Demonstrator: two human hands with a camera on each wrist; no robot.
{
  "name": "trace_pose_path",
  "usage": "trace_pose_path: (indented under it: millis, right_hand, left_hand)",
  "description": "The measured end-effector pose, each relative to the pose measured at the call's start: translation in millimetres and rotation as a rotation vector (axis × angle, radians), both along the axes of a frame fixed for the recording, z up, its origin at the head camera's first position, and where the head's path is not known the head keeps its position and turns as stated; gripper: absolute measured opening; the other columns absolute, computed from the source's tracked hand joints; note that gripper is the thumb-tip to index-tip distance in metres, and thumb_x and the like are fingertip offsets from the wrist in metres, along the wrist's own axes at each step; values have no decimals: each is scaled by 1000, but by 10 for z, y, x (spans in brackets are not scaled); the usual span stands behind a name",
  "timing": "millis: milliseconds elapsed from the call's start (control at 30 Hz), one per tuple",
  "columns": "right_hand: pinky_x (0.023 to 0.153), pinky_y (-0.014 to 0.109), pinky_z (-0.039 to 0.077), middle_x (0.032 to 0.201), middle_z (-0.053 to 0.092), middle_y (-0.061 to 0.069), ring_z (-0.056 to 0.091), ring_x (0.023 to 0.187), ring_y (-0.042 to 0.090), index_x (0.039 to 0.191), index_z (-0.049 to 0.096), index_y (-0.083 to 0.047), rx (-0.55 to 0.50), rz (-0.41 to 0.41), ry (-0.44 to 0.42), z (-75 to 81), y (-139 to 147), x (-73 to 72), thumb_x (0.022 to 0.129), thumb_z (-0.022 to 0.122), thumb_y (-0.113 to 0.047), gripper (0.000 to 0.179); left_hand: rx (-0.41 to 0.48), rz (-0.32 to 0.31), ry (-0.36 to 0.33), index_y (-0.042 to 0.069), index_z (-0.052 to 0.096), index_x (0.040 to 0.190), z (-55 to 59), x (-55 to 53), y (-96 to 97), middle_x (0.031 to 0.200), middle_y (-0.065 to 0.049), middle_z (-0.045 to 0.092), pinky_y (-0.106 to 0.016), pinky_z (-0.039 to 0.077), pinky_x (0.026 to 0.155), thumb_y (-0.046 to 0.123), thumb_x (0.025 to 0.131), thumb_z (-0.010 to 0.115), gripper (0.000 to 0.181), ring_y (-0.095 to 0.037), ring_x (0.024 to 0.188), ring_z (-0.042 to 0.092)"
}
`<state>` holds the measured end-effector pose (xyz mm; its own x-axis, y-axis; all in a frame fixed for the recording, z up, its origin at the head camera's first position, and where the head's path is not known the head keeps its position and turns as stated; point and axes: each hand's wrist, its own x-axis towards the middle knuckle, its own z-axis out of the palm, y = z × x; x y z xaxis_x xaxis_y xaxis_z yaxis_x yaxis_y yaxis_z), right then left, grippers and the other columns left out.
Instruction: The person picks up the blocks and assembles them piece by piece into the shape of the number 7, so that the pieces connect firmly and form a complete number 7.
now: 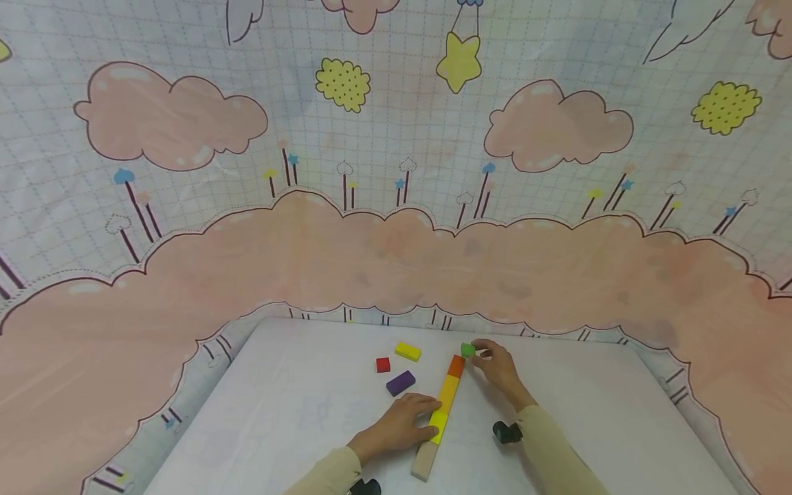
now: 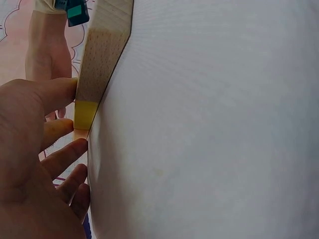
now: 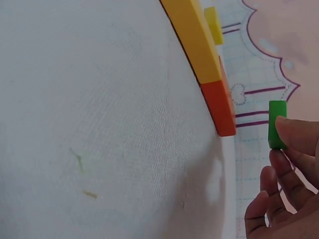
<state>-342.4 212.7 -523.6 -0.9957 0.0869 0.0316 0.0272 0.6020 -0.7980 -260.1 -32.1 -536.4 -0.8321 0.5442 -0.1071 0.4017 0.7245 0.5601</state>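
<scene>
A straight row of blocks lies on the white table: a plain wooden block (image 1: pixel 424 460) at the near end, a yellow block (image 1: pixel 438 424), an amber block (image 1: pixel 448 393), and an orange block (image 1: pixel 456 366) at the far end. My left hand (image 1: pixel 403 423) touches the row's left side around the yellow block, thumb and fingers fairly straight. Between thumb and fingertips, my right hand (image 1: pixel 497 368) pinches a green block (image 3: pixel 277 124). In the right wrist view the green block is held apart from the orange end of the row.
Left of the row lie a red block (image 1: pixel 383 365), a purple block (image 1: pixel 401 383) and a separate yellow block (image 1: pixel 408 351). Behind the white table (image 1: pixel 278 399) hangs a cloud-patterned cloth (image 1: pixel 371 254). Dark devices are strapped to both wrists.
</scene>
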Motion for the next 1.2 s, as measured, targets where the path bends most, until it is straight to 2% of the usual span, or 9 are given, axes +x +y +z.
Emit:
trace_pose_path:
  millis: [333, 800, 1200]
  right_hand:
    - [90, 39, 55, 128, 61, 16, 56, 111, 30, 128, 60, -6, -14, -10, -34, -48, -17, -90, 92, 65, -13, 37]
    - [98, 43, 52, 128, 61, 16, 57, 107, 29, 128, 60, -6, -15, -6, -93, -77, -54, -265, 92, 66, -14, 37]
    - [99, 45, 50, 127, 60, 18, 56, 108, 30, 127, 60, -4, -43, -20, -158, -103, -107, -319, 92, 65, -12, 37]
  left_hand:
    - [-6, 7, -15, 33, 54, 140, -2, 0, 3, 143, 10, 54, -48, 38, 115, 41, 92, 66, 50, -17, 135, 45]
    - [21, -11, -7, 31, 54, 140, -23, -10, -9, 144, 8, 54, -48, 38, 115, 40, 92, 66, 50, -19, 136, 44]
    - [11, -9, 2, 32, 54, 140, -48, -15, -19, 144, 8, 54, -48, 38, 115, 41, 92, 66, 51, -19, 136, 44]
